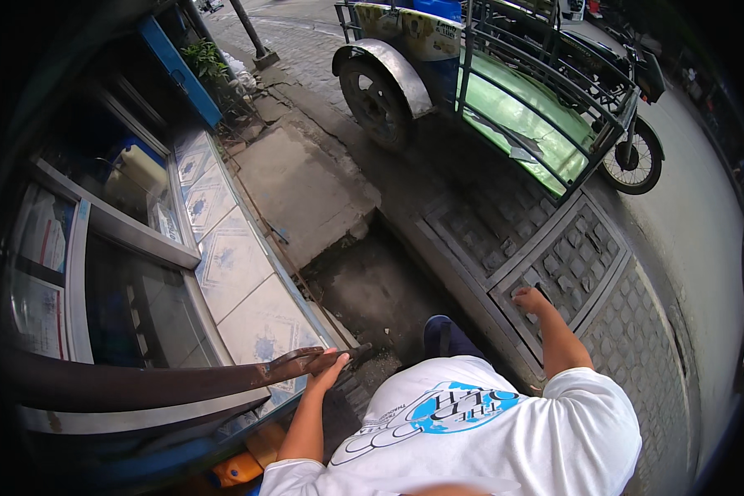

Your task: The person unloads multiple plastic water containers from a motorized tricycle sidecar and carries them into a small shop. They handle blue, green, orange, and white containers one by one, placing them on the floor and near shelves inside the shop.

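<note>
My left hand (329,369) is closed around the near end of a long brown bar (215,379), which runs in from the left in front of the glazed frame and has a curved loop close to my fingers. My right hand (531,300) is held out to the right above the patterned paving (583,252). Its fingers are curled; a small dark shape shows beside them, and I cannot make out what they hold, if anything. One blue shoe (438,331) of mine shows in the sunken gap between ledge and paving.
A white tiled ledge (231,256) with blue patterns lies left, below a sliding window (132,223) and a pale plastic jug (136,178). Ahead, a concrete slab (306,186) borders the sunken gap (372,281). A motorcycle with a green-floored sidecar (512,116) stands far right.
</note>
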Demonstrator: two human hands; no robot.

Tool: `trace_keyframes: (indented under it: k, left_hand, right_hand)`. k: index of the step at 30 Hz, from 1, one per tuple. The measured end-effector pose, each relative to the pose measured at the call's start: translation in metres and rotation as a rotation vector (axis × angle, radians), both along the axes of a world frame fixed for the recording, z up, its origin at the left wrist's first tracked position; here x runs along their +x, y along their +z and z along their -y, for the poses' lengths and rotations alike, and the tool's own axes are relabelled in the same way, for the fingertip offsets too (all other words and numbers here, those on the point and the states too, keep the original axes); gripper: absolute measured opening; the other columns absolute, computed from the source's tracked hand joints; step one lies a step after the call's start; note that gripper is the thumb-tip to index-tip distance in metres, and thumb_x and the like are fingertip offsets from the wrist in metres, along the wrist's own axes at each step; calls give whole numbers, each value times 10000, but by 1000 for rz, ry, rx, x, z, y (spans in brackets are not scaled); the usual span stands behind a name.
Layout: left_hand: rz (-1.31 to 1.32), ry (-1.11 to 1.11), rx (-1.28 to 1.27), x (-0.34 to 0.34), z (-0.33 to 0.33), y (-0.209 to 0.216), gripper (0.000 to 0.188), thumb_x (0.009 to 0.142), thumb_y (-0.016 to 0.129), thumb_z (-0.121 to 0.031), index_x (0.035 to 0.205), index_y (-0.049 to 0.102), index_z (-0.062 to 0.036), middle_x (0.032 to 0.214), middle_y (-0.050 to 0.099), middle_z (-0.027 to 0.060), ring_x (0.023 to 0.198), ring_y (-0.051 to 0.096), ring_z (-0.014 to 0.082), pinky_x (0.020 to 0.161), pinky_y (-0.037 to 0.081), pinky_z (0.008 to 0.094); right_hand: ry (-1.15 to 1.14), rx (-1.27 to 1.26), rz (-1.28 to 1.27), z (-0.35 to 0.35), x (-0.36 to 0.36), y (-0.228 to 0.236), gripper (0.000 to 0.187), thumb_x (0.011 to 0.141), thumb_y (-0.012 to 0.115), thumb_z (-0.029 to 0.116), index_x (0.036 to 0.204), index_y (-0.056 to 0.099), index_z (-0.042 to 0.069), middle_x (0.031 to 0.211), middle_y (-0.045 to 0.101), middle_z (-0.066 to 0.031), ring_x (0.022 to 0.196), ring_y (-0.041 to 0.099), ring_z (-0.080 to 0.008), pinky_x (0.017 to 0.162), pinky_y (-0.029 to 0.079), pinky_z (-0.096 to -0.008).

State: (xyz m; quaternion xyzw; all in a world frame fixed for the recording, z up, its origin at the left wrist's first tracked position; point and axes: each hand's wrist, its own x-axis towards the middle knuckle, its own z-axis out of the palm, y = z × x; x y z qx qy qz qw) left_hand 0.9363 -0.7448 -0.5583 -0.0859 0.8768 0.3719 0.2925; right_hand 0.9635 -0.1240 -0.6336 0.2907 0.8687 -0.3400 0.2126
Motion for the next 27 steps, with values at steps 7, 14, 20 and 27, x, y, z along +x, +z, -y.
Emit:
trace_keyframes:
  k: [7, 14, 20, 27]
  left_hand:
    - [82, -19, -32, -4, 9, -2, 704, 832, 645, -540, 1351, 492, -90, 1311, 568, 117, 1248, 505, 275, 1043, 385, 383]
    - [272, 420, 110, -17, -47, -2, 600, 861, 668, -438, 1266, 526, -19, 1129, 620, 101, 988, 585, 197, 846, 476, 322]
    - [554, 461, 120, -139, -142, 54, 582, 869, 667, -417, 1259, 529, -8, 1098, 623, 86, 926, 587, 172, 803, 484, 305]
    - [356, 519, 109, -327, -151, 110, 537, 881, 658, -375, 1220, 555, 28, 1028, 645, 66, 795, 593, 140, 726, 496, 285]
  right_hand:
    - [47, 385, -850, -63, -238, 137, 370, 802, 684, 233, 1119, 635, 47, 1177, 600, -195, 1116, 562, -351, 954, 445, -417]
    - [-114, 991, -867, -198, -531, 307, 524, 831, 638, 431, 1267, 567, 148, 1356, 509, -125, 1249, 476, -299, 1035, 344, -457]
    - [-234, 946, -404, -225, -618, 317, 653, 801, 617, 563, 1313, 522, 169, 1162, 603, -120, 1108, 560, -316, 956, 379, -503]
    - [-76, 770, -432, -243, -612, 331, 625, 782, 682, 437, 1309, 511, 148, 1098, 611, -130, 1019, 585, -344, 879, 425, -492]
